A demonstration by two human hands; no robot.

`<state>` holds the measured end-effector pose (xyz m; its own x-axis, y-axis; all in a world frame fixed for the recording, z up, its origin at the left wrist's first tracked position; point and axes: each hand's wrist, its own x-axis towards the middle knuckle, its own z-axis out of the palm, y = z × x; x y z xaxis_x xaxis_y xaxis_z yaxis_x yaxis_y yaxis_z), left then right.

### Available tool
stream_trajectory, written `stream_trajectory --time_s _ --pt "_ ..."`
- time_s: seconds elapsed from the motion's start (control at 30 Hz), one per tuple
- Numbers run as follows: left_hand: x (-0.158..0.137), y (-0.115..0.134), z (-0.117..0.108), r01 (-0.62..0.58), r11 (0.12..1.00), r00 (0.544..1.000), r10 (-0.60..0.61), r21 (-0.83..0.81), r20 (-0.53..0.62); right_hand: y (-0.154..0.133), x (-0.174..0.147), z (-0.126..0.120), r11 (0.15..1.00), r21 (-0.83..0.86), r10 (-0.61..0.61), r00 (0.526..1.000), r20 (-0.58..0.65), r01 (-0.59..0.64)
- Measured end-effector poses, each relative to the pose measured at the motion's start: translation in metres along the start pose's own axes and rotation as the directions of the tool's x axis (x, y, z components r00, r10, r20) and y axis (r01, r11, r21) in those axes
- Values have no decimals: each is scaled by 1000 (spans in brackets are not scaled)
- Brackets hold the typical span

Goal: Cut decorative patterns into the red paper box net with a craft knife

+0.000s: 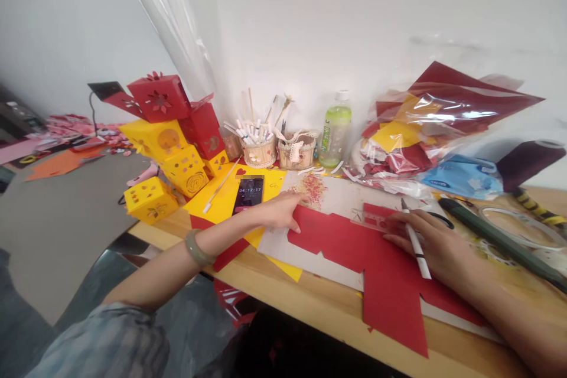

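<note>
- The left hand (283, 209) rests at the left end of the red card (345, 245), its grip loosely open, the thumb on the card and the fingers reaching toward the far side; it holds no object.
- The right hand (443, 245) has its grip closed around a white pen (416, 248), which slants between thumb and fingers with its tip toward the far side.
- A clear ruler (373, 218) lies across the far part of the red card, its right end at the right fingertips.
- The red card, cut with notches and flaps, lies on a grey board (305, 254) on the wooden worktop (328, 302); one flap reaches over the near edge.
- Colourful flecks (312, 189) are scattered on the board beyond the left hand.
- A phone (250, 194) lies on a yellow sheet (212, 198), just left of the left hand.
- Further left, yellow boxes (183, 168) and red boxes (159, 97) with cut-out shapes are stacked.
- At the far side stand two small baskets (296, 153), the left one full of white sticks, and a bottle (335, 130) of green liquid.
- To the far right are a plastic bag (411, 136) of coloured paper and a blue packet (463, 176).
- A long dark green tool (505, 242) lies right of the right hand.
</note>
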<state>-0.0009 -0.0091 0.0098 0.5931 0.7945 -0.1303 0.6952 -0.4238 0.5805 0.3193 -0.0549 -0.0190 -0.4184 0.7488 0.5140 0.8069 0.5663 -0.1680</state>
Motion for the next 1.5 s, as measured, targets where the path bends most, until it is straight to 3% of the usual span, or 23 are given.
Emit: stream_trajectory --time_s 0.17,0.33,0.57,0.67,0.77,0.9,1.1,1.2,1.27,1.37,1.5 --pt "-5 -4 3 -20 973 1000 16 -231 -17 -1 0 -11 994 -92 41 993 -114 -51" --pt "-15 -5 -1 -56 889 995 9 -455 -104 6 1 -26 965 -201 116 959 -260 -171" --pt "-19 -3 -6 -209 793 951 30 -573 -307 17 0 -35 932 -259 165 934 -318 -253" --pt "-28 4 -5 -354 768 870 60 -534 -490 24 -1 -37 921 -259 191 916 -352 -292" --pt "-46 18 -3 -516 750 731 135 -414 -669 34 -2 -40 907 -255 219 894 -392 -334" --pt "-75 41 2 -691 696 567 353 -197 -744 39 -1 -39 887 -265 243 870 -429 -378" --pt "-92 53 10 -762 644 492 510 -66 -705 32 -1 -32 899 -291 214 908 -360 -327" --pt "-91 49 12 -762 643 496 502 -78 -709 31 -2 -31 900 -311 199 922 -331 -306" --pt "-90 46 13 -741 661 529 468 -117 -708 32 -3 -30 900 -321 190 928 -320 -295" --pt "-89 42 11 -653 723 639 365 -227 -677 33 -3 -27 903 -329 173 935 -310 -276" --pt "-76 34 3 -392 831 813 111 -395 -572 36 -3 -24 914 -329 141 946 -292 -238"
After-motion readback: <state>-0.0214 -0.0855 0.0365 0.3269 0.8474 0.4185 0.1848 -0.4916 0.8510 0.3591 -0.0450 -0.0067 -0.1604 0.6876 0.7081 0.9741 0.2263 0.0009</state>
